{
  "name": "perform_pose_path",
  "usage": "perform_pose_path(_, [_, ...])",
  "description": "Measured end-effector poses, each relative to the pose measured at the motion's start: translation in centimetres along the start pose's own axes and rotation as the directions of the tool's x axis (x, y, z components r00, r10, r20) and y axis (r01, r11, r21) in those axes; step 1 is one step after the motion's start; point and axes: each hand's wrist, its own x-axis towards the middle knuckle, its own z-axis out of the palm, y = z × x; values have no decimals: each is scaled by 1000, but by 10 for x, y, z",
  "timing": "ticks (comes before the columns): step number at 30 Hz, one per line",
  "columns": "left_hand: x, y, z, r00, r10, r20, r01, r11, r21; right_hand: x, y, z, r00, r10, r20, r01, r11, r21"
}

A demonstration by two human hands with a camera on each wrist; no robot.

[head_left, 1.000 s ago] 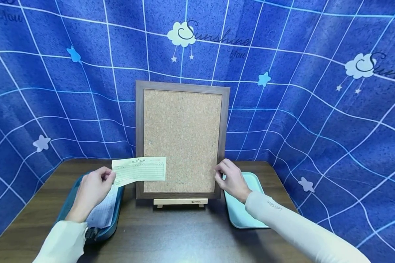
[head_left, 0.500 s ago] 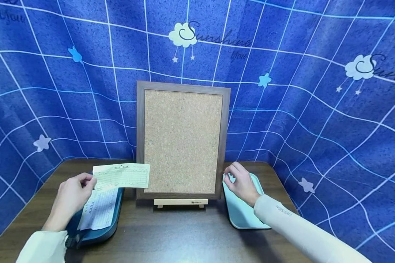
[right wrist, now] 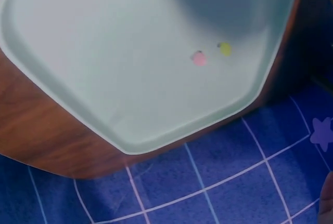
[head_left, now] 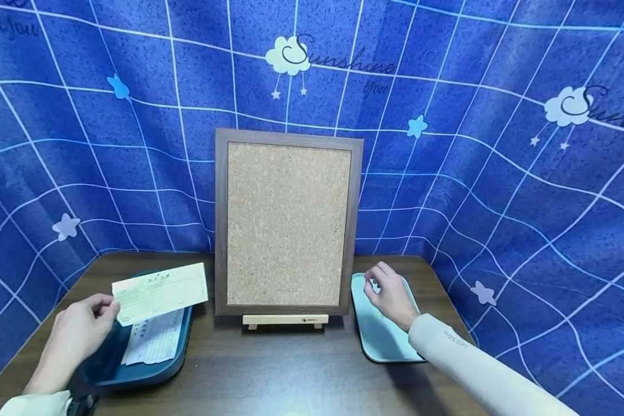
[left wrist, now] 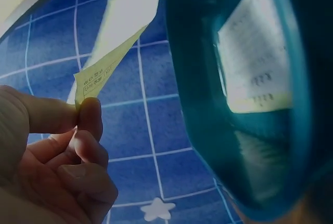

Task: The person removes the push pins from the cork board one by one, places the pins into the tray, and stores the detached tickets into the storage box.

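Observation:
My left hand point(head_left: 78, 332) pinches the left end of a pale green printed form slip point(head_left: 161, 292) between thumb and forefinger. The slip hangs tilted above a dark blue tray point(head_left: 117, 370), where other printed sheets point(head_left: 153, 344) lie. Seen from the left wrist, the slip's held corner point(left wrist: 93, 86) is folded over. Above the light blue tray point(head_left: 382, 344), my right hand point(head_left: 394, 297) has thumb and forefinger bent into a ring; anything between their tips is too small to make out. A pink pushpin point(right wrist: 200, 58) and a yellow pushpin point(right wrist: 225, 49) lie in that tray.
A framed cork board point(head_left: 288, 225) stands upright between the trays, on a small wooden stand point(head_left: 286, 319). Everything sits on a dark wooden table point(head_left: 260, 370). Behind hangs a blue curtain point(head_left: 473, 190) with white grid lines.
My left hand has carried the slip leftward and down, away from the cork board's lower left to above the dark blue tray. My right hand has drawn back from the board's right edge over the light tray.

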Motion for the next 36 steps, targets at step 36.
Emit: perform_pose_path(36, [-28,-28,11,991,-24,131,18,999,50,-65,29,-6,893,313,323,-305,949,-77])
